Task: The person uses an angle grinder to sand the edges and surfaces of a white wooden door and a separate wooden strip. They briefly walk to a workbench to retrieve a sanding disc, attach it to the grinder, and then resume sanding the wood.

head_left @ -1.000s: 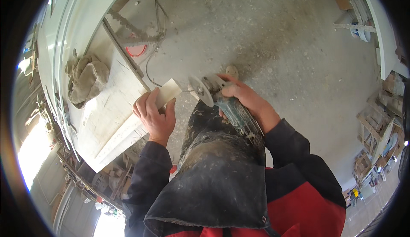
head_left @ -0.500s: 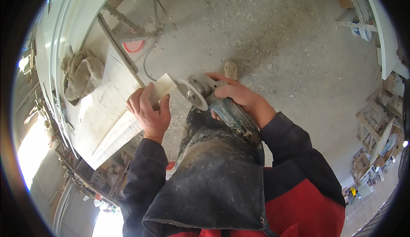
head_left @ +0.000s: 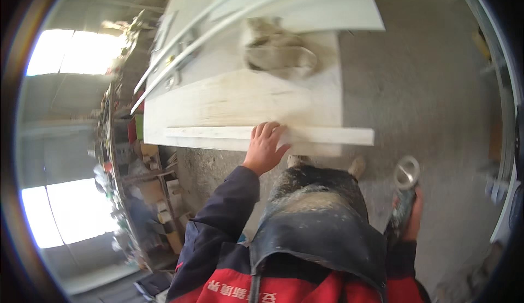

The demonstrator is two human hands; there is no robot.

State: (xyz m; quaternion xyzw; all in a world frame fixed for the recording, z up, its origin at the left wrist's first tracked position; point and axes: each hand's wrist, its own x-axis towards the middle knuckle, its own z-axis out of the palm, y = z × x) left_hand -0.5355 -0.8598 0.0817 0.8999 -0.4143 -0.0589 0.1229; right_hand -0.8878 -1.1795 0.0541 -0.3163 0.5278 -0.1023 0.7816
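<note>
My left hand (head_left: 266,146) lies over a long white strip (head_left: 322,135), fingers stretched across its top and thumb apart toward me. The strip runs along the near edge of a pale, board-topped table (head_left: 191,104), and its right end juts past the table's side. Out to the right, away from the table, my right hand (head_left: 416,216) grips an angle grinder (head_left: 401,207) by its body. Its round disc end (head_left: 407,172) points up and away from me. Blur hides whether the disc is spinning.
A crumpled beige cloth (head_left: 278,49) sits on the table, with long white rails (head_left: 218,27) beyond it. A large white panel (head_left: 349,3) overhangs at the far side. Cluttered shelves (head_left: 147,194) stand at the left. Concrete floor (head_left: 415,96) spreads to the right.
My view has turned left toward the table. The grinder has moved away from the strip's end, out to my right. My left hand has shifted from that end to the strip's middle.
</note>
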